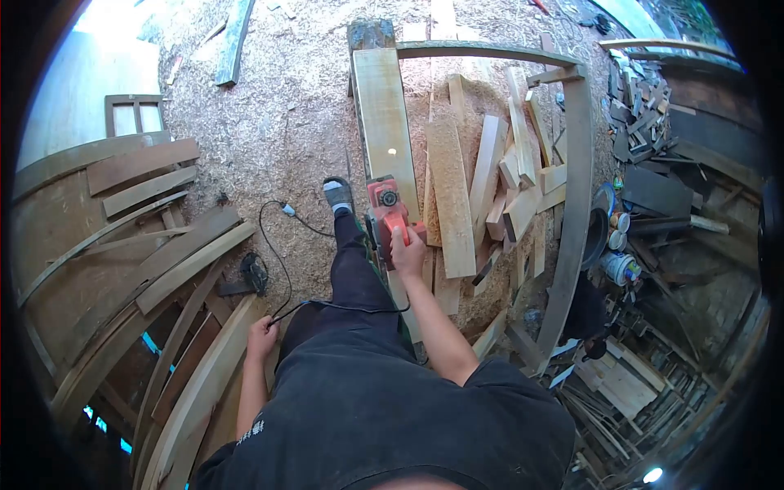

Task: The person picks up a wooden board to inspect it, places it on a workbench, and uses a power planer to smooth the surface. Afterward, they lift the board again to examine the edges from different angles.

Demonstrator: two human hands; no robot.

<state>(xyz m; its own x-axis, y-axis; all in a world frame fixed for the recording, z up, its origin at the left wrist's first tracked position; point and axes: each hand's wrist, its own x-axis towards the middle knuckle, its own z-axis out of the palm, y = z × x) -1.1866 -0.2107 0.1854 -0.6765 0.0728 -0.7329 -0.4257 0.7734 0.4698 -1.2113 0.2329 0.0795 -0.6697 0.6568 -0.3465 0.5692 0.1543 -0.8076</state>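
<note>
A red electric hand planer (382, 196) rests on a long pale wooden board (381, 98), and my right hand (407, 251) is wrapped round its handle. The planer's underside is hidden. Off to the left, beside my thigh, my left hand (260, 336) is closed on the black power cord (351, 308), which runs across my lap toward the planer. Part of that cord loops over the floor to a pale connector (287, 210). The board stretches away from me along a wooden bench frame (371, 34).
Loose planks (453, 196) lie piled right of the board, inside the frame's side rail (576, 180). Curved timbers (196, 400) are stacked at left. Shavings cover the floor (261, 131). Paint tins (618, 233) and offcuts (637, 114) sit at far right.
</note>
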